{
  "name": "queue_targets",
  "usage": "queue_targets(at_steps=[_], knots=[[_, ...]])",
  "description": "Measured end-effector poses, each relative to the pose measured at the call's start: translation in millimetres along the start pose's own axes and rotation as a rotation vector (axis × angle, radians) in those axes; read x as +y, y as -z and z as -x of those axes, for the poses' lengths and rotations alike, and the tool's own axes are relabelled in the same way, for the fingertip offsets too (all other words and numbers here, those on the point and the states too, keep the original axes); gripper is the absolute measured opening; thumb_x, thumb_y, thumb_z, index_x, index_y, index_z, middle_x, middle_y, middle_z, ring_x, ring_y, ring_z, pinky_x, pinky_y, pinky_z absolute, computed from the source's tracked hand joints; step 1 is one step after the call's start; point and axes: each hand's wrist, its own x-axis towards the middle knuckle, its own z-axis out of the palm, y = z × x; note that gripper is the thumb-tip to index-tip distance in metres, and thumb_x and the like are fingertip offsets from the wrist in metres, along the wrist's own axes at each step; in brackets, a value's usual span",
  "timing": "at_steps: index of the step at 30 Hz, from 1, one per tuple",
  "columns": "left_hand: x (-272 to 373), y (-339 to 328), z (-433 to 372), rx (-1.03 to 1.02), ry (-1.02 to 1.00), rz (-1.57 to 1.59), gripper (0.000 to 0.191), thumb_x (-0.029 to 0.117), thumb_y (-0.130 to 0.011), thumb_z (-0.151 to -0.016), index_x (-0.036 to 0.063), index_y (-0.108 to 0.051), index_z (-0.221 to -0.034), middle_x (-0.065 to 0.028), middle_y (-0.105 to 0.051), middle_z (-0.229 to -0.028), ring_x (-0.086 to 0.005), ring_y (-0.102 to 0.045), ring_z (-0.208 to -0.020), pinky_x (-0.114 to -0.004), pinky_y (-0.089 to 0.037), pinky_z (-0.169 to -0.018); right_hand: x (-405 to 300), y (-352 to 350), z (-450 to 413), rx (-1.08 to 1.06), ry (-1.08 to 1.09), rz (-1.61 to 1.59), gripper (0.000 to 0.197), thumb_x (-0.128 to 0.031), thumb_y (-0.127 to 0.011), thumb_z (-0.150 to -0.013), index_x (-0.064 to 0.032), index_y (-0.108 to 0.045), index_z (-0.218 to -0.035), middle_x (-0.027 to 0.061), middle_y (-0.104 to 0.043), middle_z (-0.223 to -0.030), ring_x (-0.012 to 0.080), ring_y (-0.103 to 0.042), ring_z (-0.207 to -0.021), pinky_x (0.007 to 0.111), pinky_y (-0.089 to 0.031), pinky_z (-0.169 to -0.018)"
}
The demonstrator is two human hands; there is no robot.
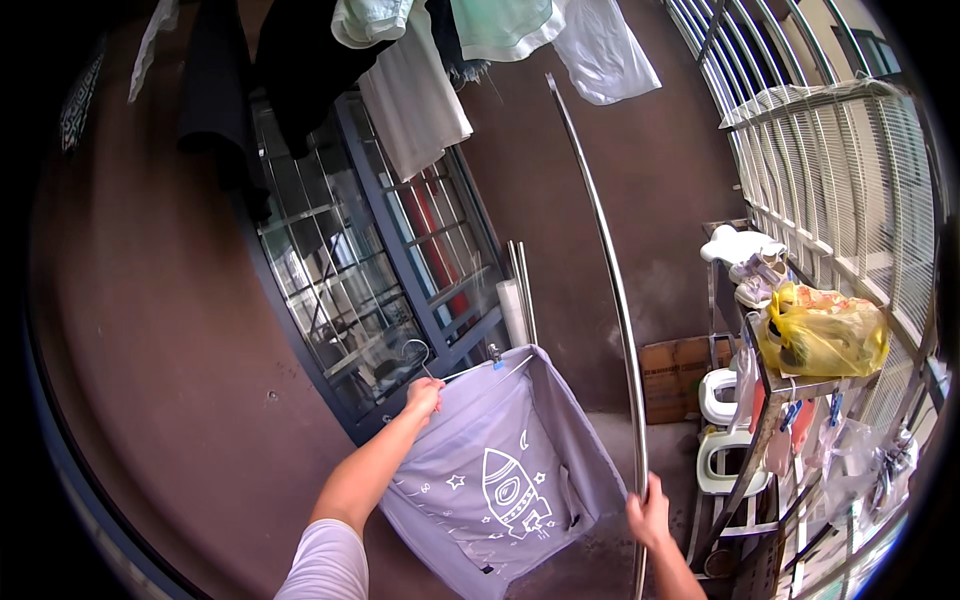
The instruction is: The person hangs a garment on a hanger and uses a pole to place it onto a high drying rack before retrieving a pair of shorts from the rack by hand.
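Note:
My left hand (425,397) grips a wire clothes hanger (414,345) just below its hook. From the hanger hangs a grey-purple fabric piece (517,420) with a white rocket, stars and a moon printed on it. A metal clip with a blue part (496,357) pinches its top edge. To the right, my right hand (651,510) is closed around the lower part of a long shiny metal pole (615,277). The pole stands nearly upright, its top end near the hanging laundry, and its foot runs out of view at the bottom.
Overhead hang a grey-white cloth (416,97), black garments (307,67) and a white piece (607,52). Behind the fabric is a barred window (337,255). At right, a metal rack (802,386) bears a yellow plastic bag (832,337) and shoes (759,277); a cardboard box (679,379) stands beyond.

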Motion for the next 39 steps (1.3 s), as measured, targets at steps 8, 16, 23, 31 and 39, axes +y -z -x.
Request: queue_targets(at_steps=[8,16,23,31,39], knots=[[-4.5,-6.5,-0.6,-0.013,-0.028,0.023,0.021,0.019,-0.047,-0.082,0.0005,-0.057,-0.078,-0.006,-0.049,-0.052,-0.0125,-0.045,-0.039,-0.028,-0.036,-0.037,-210.1,-21.7,-222.9,-0.024,0.219,-0.344,0.026,-0.026,-0.046,-0.085,-0.0026,-0.047,-0.095,0.0022,-0.043,-0.052,0.0088,-0.043,-0.042,0.025,-0.036,-0.038],[-4.9,-5.7,-4.4,-0.039,-0.03,0.043,0.022,0.02,-0.048,-0.081,0.0001,-0.058,-0.08,-0.0065,-0.052,-0.055,-0.0128,-0.048,-0.042,-0.028,-0.038,-0.038,-315.4,-27.5,-282.7,-0.235,0.3,-0.406,0.026,-0.027,-0.044,-0.086,-0.0051,-0.04,-0.072,0.0009,-0.039,-0.05,0.0098,-0.038,-0.034,0.025,-0.033,-0.032],[-5.2,3.0,-2.1,-0.049,-0.025,0.035,0.022,0.02,-0.044,-0.084,0.0004,-0.055,-0.082,-0.0035,-0.045,-0.052,-0.0106,-0.041,-0.039,-0.025,-0.035,-0.036,-294.7,-47.9,-229.3,-0.059,0.338,-0.333,0.03,-0.026,-0.046,-0.084,-0.0004,-0.044,-0.099,0.0057,-0.049,-0.056,0.0124,-0.047,-0.039,0.027,-0.038,-0.036],[-4.9,5.5,-3.1,-0.014,-0.021,-0.023,0.023,0.02,-0.046,-0.082,-0.0001,-0.057,-0.08,-0.0057,-0.05,-0.053,-0.0113,-0.045,-0.041,-0.026,-0.036,-0.038,-295.1,-38.1,-252.3,-0.036,0.554,-0.344,0.028,-0.026,-0.044,-0.085,-0.0033,-0.044,-0.102,-0.0006,-0.039,-0.052,0.0075,-0.038,-0.037,0.023,-0.032,-0.033],[-11.0,3.0,-2.8,-0.014,-0.046,-0.01,0.022,0.019,-0.046,-0.082,0.0,-0.057,-0.079,-0.0054,-0.049,-0.053,-0.0111,-0.045,-0.041,-0.026,-0.036,-0.037,-332.2,-34.3,-293.6,0.075,0.45,-0.232,0.033,-0.027,-0.046,-0.081,0.0033,-0.046,-0.094,0.0213,-0.057,-0.073,0.0294,-0.058,-0.063,0.037,-0.045,-0.057]])
